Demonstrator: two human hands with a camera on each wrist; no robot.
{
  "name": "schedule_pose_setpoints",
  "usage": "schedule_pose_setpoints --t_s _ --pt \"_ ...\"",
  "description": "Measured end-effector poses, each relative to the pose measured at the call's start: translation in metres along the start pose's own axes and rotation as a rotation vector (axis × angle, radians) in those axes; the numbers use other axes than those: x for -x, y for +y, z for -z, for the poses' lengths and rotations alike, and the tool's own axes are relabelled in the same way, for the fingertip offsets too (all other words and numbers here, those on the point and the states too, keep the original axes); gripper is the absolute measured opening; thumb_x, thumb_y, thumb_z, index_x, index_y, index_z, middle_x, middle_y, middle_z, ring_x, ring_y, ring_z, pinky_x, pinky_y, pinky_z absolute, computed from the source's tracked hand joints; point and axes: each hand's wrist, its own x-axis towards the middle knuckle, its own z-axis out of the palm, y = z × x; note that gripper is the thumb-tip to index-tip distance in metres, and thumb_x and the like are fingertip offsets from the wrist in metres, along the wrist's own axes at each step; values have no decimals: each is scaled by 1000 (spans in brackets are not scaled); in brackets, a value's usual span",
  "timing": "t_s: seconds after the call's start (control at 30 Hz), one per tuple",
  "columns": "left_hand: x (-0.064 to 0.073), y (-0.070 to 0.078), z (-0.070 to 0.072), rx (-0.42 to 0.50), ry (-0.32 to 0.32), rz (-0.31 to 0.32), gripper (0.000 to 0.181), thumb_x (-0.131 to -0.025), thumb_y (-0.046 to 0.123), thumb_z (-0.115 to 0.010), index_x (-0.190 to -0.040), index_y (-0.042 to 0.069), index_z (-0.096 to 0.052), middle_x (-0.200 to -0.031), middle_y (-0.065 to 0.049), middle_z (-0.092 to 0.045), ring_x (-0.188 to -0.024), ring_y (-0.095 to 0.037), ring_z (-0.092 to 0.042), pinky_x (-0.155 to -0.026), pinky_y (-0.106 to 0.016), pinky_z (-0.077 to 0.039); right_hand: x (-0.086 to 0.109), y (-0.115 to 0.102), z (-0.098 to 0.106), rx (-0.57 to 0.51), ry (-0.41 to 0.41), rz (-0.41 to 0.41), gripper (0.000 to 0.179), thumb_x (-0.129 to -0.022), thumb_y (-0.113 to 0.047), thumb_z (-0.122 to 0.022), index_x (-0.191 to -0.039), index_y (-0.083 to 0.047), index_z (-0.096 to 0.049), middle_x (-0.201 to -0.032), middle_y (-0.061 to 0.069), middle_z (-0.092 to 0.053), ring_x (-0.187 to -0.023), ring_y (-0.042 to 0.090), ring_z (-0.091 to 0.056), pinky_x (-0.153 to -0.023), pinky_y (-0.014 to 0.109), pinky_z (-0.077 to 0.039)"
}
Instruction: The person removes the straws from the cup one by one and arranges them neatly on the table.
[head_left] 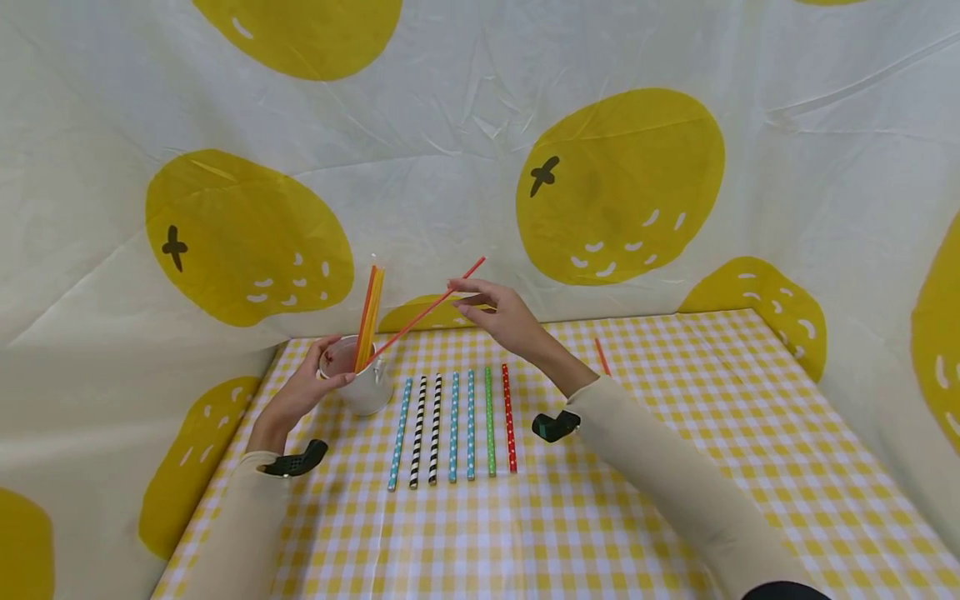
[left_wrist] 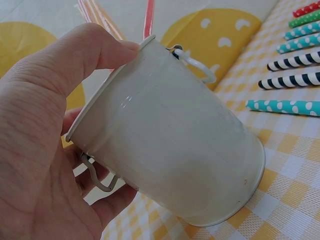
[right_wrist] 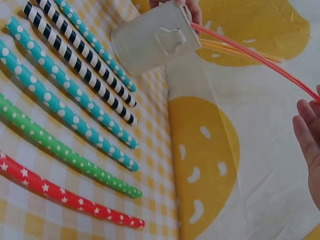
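My left hand [head_left: 300, 396] grips a small white metal bucket [left_wrist: 170, 130] with side handles, thumb over its rim. The bucket tilts on the cloth at the table's left. Out of its mouth stick orange and yellow straws [head_left: 367, 321], seemingly in a clear sleeve. Higher and to the right, my right hand [head_left: 506, 317] pinches a long plain red straw [head_left: 427, 312] near its upper end. That straw slants down to the bucket's rim, its lower end at the mouth. In the right wrist view only part of the right hand's fingers shows at the edge.
Right of the bucket, patterned straws lie side by side: blue dotted [head_left: 400, 433], black-and-white striped [head_left: 418, 429], green dotted [head_left: 490, 421] and red starred [head_left: 509, 417]. Another plain straw [head_left: 602, 357] lies past the right forearm. A fruit-print sheet [head_left: 442, 200] hangs behind the checked tablecloth [head_left: 450, 542].
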Motion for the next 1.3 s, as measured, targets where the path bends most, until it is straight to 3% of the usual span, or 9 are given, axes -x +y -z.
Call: schedule_pose_setpoints --t_s 0.4,0.6,0.87,1.07,1.3 --pt "-1 -2 1 -1 -5 3 88 -98 22 -68 -163 15 -9 -162 -23 -9 -149 -44 -12 -110 -67 -23 19 0 28 23 89 7 39 -102 -16 -63 -141 -16 -60 -140 7 -60 -120 33 -61 -96 41 -52" --pt "-1 -1 2 0 -6 -2 88 -98 21 -68 -163 14 -9 -162 -23 -10 -148 -45 -13 -110 -67 -24 26 2 38 28 114 -20 34 -101 -17 -65 -135 -13 -64 -134 10 -63 -110 24 -66 -92 36 -54" --pt "0 -2 2 10 -2 -12 86 -98 22 -68 -162 15 -11 -164 -20 -9 -150 -44 -13 -111 -66 -23 34 8 50 -15 96 -53 30 -100 -11 -65 -129 -7 -65 -134 8 -61 -103 27 -69 -93 41 -55" --pt "-1 -2 1 14 1 -8 86 -98 23 -69 -161 13 -12 -165 -19 -6 -151 -44 -9 -112 -68 -20 44 13 61 28 38 -104 33 -101 -10 -64 -134 -6 -61 -138 9 -57 -98 29 -69 -91 41 -56" --pt "-1 -2 2 16 -1 1 86 -98 23 -69 -161 13 -12 -164 -21 -6 -152 -44 -5 -112 -70 -17 55 17 73 35 0 -178 43 -99 -5 -65 -140 -7 -56 -135 15 -55 -105 34 -66 -87 37 -57"
